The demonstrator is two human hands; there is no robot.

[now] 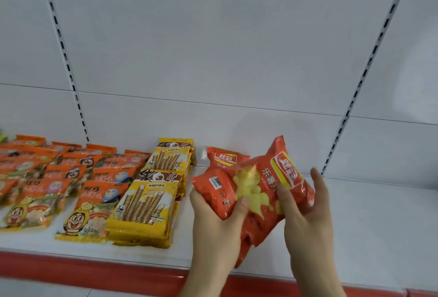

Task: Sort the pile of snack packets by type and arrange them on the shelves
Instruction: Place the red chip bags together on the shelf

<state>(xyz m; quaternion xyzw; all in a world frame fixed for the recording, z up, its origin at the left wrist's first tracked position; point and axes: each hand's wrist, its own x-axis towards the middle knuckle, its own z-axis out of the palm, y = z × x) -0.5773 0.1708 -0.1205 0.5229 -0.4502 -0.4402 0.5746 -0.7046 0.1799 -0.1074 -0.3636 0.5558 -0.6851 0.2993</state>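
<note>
Over the white shelf (367, 237) I hold a bunch of red crisp packets (258, 192). My left hand (215, 232) grips them from below on the left, thumb across the front of a packet with a barcode. My right hand (308, 218) holds the right side, fingers curled on a red packet with a yellow logo. Another red crisp packet (225, 158) sits behind them toward the back of the shelf; whether it is in my grip is unclear. Yellow wafer-roll packets (147, 204) lie stacked to the left, with orange snack packets (59, 178) in rows beyond.
The shelf has a red front edge strip (94, 270). The white back panel carries slotted uprights (355, 97) on both sides. Bare shelf surface stretches to the right of my hands.
</note>
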